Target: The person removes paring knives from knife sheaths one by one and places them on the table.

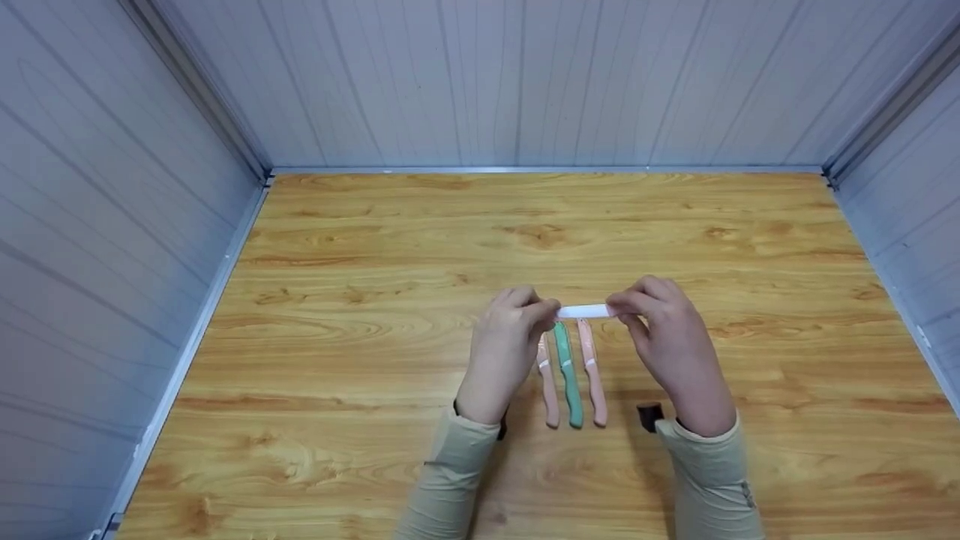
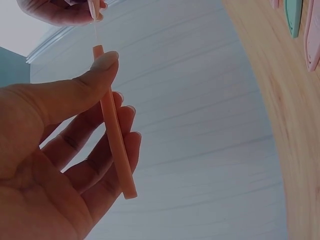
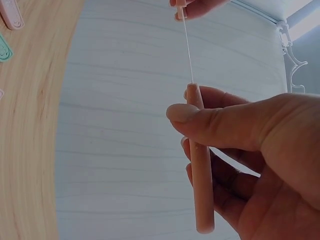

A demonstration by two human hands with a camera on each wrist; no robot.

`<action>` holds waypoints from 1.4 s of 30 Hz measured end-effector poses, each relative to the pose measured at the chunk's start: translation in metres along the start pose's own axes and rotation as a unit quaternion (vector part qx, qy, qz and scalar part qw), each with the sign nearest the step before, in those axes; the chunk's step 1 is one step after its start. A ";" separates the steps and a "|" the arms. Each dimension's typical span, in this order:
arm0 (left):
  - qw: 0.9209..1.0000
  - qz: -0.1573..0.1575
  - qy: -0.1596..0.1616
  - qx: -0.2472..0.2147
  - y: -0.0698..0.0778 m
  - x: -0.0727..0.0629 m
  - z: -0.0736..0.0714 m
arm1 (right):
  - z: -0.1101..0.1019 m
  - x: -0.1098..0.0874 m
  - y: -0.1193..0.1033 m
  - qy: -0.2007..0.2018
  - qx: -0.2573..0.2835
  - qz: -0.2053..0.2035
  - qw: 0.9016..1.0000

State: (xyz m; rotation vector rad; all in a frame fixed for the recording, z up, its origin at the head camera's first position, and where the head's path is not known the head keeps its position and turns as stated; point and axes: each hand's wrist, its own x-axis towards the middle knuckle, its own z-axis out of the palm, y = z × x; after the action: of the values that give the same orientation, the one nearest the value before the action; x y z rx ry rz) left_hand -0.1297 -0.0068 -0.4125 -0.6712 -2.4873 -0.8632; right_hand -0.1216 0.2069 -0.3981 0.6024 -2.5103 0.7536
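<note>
Between the two hands, raised over the table, a paring knife's white blade (image 1: 585, 310) lies crosswise in the head view. My left hand (image 1: 504, 341) pinches a pink, slim sheath (image 2: 119, 150) with a long groove, thumb on one side and fingers behind. My right hand (image 1: 667, 330) grips the knife's pink handle (image 3: 202, 200), which has a rounded end. From the wrists, the blade shows edge-on as a thin line joining both pieces. Below on the table lie a left pink knife (image 1: 550, 397), a green knife (image 1: 572, 397) and a right pink knife (image 1: 596, 397), side by side, handles toward me.
The wood-grain table (image 1: 337, 360) is enclosed by pale panels at the left, back (image 1: 480, 82) and right. A small dark block (image 1: 650, 416) shows beside the right sleeve (image 1: 709, 472).
</note>
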 end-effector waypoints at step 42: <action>0.958 -0.098 0.003 -0.270 -0.034 -0.002 -0.016 | -0.007 -0.003 0.010 0.044 0.082 0.124 0.988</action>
State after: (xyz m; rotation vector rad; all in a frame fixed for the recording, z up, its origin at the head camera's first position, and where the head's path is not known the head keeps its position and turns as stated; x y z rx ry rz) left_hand -0.1440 -0.0416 -0.4175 -0.5872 -2.3417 -1.6468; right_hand -0.1227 0.2194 -0.3986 0.3033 -2.4842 1.0630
